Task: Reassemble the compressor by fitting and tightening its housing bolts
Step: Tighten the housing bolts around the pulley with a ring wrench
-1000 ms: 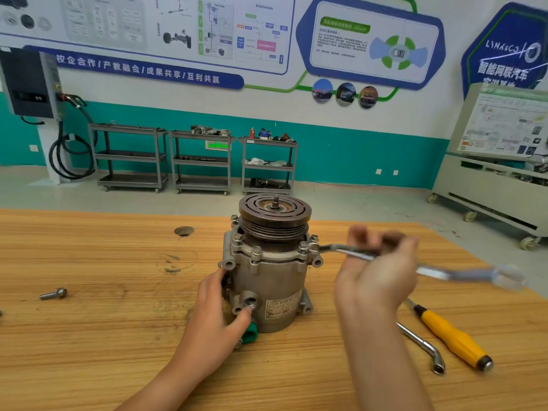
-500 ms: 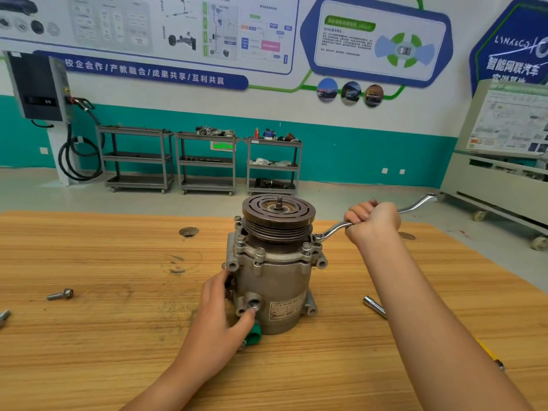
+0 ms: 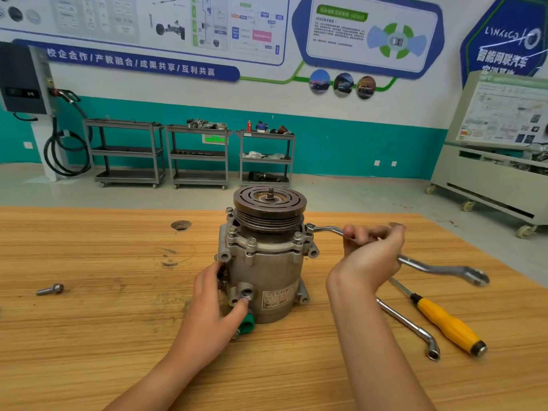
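The left hand (image 3: 216, 307) grips the upright compressor (image 3: 267, 271) at its 8 o'clock. The right hand (image 3: 370, 256) clasps the wrench (image 3: 439, 269), ring end on the housing bolt (image 3: 310, 226) at 2 o'clock. The compressor stands mid-surface (image 3: 89, 307).

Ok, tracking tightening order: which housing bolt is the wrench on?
The rear-right flange bolt, under the ring of the wrench; the other bolt heads stand uncovered.

Left hand (image 3: 212, 304): bare, slender fingers.
Right hand (image 3: 370, 256): bare, slender wrist.
Forearms (image 3: 376, 351): both bare to the frame's lower edge.
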Demonstrator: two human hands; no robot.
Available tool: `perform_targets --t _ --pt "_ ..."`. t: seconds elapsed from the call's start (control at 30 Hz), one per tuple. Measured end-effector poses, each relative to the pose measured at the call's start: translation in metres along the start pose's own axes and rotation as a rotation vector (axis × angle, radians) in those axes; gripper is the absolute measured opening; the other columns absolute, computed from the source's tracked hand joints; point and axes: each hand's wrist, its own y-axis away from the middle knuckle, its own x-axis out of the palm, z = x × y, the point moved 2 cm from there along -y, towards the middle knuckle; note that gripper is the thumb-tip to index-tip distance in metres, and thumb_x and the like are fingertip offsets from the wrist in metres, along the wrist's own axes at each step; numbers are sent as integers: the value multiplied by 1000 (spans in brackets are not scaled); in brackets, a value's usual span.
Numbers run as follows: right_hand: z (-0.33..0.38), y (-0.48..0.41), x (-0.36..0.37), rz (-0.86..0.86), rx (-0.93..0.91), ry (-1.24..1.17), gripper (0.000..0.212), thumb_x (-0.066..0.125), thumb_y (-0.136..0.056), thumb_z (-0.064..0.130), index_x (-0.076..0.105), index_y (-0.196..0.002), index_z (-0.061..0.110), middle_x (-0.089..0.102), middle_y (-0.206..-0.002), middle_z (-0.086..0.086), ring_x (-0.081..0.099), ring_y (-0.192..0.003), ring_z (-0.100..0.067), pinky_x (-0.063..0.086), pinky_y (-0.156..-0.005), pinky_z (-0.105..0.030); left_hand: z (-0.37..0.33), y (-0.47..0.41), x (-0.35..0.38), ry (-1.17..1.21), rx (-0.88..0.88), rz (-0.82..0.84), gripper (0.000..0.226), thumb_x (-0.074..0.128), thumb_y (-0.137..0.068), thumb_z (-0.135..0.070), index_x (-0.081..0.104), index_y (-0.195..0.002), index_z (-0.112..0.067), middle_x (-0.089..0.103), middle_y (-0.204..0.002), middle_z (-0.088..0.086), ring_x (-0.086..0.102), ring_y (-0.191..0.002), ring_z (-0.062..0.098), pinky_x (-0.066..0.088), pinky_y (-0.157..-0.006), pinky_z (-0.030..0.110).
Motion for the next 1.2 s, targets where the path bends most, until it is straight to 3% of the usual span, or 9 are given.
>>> perform_targets --t 0.1,0.2,0.27,0.33,0.43,0.63,0.83,1.07,1.2 --pt "-6 28 -6 95 -107 67 38 37 -99 21 40 -61 16 45 -48 10 54 -55 -9 48 -70 -25 0 1 0 -7 2 -3 76 65 -85 -28 19 -145 -23 28 -141 -7 31 -122 2 28 -101 21" --pt "-7 46 -4 164 -128 79 45 34 -101 20 39 -56 17 47 -49 11 55 -59 -8 44 -71 -23 0 1 0 -11 2 -8 76 65 -85 -28 19 -145 -24 28 -140 -8 29 -119 0 27 -100 21" --pt "8 37 7 177 -44 -52 47 33 -102 23 34 -55 18 38 -43 9 46 -45 -10 47 -66 -26 0 0 -1 -7 -4 0 76 65 -85 -29 19 -146 -24 28 -141 -7 31 -122 2 27 -102 22" --pt "31 15 18 199 -51 -153 46 30 -101 26 30 -55 19 28 -41 7 31 -36 -13 45 -51 -22 -1 0 -1 -5 -2 5 76 64 -85 -30 19 -146 -24 28 -141 -8 30 -121 1 27 -103 23" --pt "46 -20 32 183 -11 -142 47 29 -100 29 25 -54 20 19 -43 6 15 -38 -13 22 -39 -16 -1 0 -1 -3 -6 8 76 64 -85 -31 17 -146 -25 27 -139 -10 29 -119 -1 31 -103 24" --pt "8 -56 33 93 359 -49 39 24 -99 24 18 -62 20 16 -40 6 12 -32 -11 11 -35 -15 -2 0 -3 -4 -10 13 76 63 -86 -31 16 -146 -27 26 -136 -14 29 -120 -2 34 -103 26" --pt "-5 -70 35 99 475 8 38 24 -99 20 19 -61 19 17 -37 6 13 -28 -10 12 -33 -14 0 1 -1 9 1 12 74 64 -85 -28 19 -144 -27 28 -133 -14 32 -122 1 28 -100 18" --pt "4 -21 -5 -20 170 -14 38 32 -99 24 28 -62 18 31 -39 8 37 -34 -11 40 -46 -17 1 0 -1 11 -1 22 73 64 -85 -29 20 -144 -27 28 -130 -16 34 -122 1 29 -101 19" --pt "0 28 -12 36 43 -9 41 36 -99 28 31 -60 18 40 -45 8 57 -53 -11 45 -67 -24 0 1 -1 1 -7 13 73 65 -85 -28 21 -144 -27 28 -129 -16 35 -120 2 31 -100 22"
